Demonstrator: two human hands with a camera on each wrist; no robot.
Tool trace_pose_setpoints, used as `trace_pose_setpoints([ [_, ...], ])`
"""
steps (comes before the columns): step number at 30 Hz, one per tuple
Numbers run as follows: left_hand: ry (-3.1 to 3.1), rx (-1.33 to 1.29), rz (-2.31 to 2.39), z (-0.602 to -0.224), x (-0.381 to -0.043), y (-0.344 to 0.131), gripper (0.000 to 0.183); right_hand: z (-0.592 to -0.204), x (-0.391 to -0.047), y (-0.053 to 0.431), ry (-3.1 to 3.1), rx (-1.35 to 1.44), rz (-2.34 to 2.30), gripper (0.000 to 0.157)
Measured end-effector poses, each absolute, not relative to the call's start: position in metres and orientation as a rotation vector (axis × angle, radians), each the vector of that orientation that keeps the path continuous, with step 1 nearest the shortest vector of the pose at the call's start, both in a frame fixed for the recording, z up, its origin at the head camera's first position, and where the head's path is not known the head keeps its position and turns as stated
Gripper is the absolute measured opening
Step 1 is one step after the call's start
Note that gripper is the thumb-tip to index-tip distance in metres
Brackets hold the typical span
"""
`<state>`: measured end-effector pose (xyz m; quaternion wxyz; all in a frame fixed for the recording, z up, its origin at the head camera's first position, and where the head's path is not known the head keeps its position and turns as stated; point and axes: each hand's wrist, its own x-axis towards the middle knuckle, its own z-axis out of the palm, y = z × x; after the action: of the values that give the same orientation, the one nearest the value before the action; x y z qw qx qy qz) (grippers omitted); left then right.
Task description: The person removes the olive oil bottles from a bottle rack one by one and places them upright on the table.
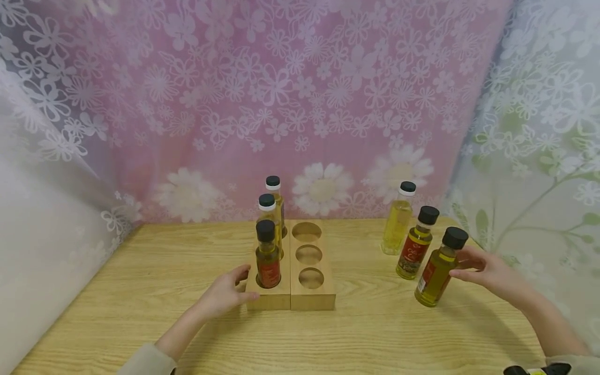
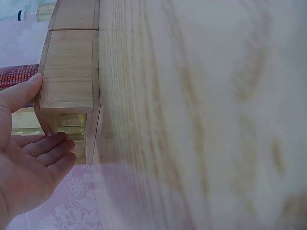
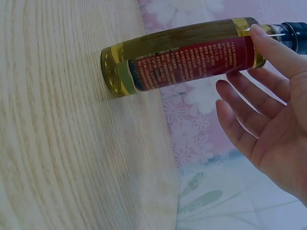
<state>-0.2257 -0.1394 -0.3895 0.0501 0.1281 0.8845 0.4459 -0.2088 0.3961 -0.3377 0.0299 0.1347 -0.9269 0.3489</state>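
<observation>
My right hand (image 1: 487, 273) grips a dark-capped oil bottle (image 1: 436, 276) with a red label, thumb and index finger at its shoulder. In the right wrist view, the thumb lies over the front of the bottle (image 3: 192, 57), while the other fingers spread loosely beside it. My left hand (image 1: 225, 294) rests against the near left corner of a wooden bottle holder (image 1: 311, 302), thumb at its front face and fairly straight fingers along its side. A red-labelled oil bottle (image 1: 269, 268) stands in the holder's near left hole, with two white-collared oil bottles (image 1: 267, 211) (image 1: 273, 186) behind it.
Three round holes in the right half of the holder contain nothing. Left of the gripped bottle stand another red-labelled bottle (image 1: 414, 250) and a pale yellow oil bottle (image 1: 397, 224). Floral curtains (image 1: 300, 104) hang behind and beside the wooden table (image 1: 370, 338).
</observation>
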Motion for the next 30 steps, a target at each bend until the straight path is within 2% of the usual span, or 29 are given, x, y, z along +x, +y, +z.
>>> trace_pose_setpoints([
  [15, 2.684, 0.385, 1.338, -0.389, -0.226, -0.139, 0.084, -0.322, -0.183, 0.404, -2.728, 0.570, 1.199, 0.032],
  [30, 2.685, 0.386, 1.334, -0.392, -0.228, -0.141, 0.083, -0.295, -0.182, 0.340, -2.680, 0.770, 1.252, 0.030],
])
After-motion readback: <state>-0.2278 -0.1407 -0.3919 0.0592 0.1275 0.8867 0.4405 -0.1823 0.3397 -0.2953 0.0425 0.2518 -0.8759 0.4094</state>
